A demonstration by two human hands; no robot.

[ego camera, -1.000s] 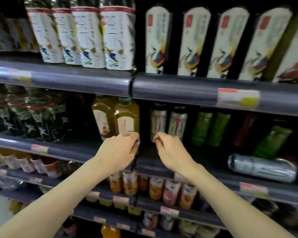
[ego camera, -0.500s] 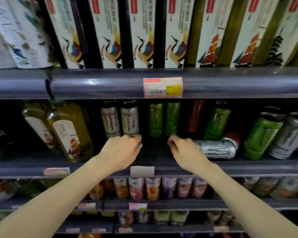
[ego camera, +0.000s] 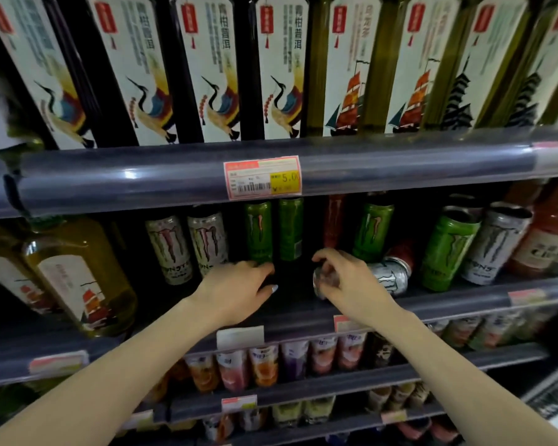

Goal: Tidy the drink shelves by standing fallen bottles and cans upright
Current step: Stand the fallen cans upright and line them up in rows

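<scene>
A silver energy-drink can (ego camera: 388, 279) lies on its side on the middle shelf (ego camera: 464, 300), its base end pointing left. My right hand (ego camera: 348, 283) curls over that left end, fingers wrapped on the can. A second fallen can, red (ego camera: 402, 251), lies behind it. My left hand (ego camera: 239, 286) hovers palm down to the left of the fallen can, fingers loosely spread and holding nothing, in front of upright green cans (ego camera: 259, 231). More upright cans, silver (ego camera: 169, 249) and green (ego camera: 446, 249), stand on both sides.
Large yellow tea bottles (ego camera: 78, 272) stand at the left of the same shelf. Tall labelled bottles (ego camera: 203, 69) fill the shelf above, behind a rail with a price tag (ego camera: 262, 177). Small drink cups (ego camera: 261, 365) line the shelf below.
The view has shifted right along the shelf. My right hand reached right and closed over the end of the fallen silver can; my left hand followed and opened slightly.
</scene>
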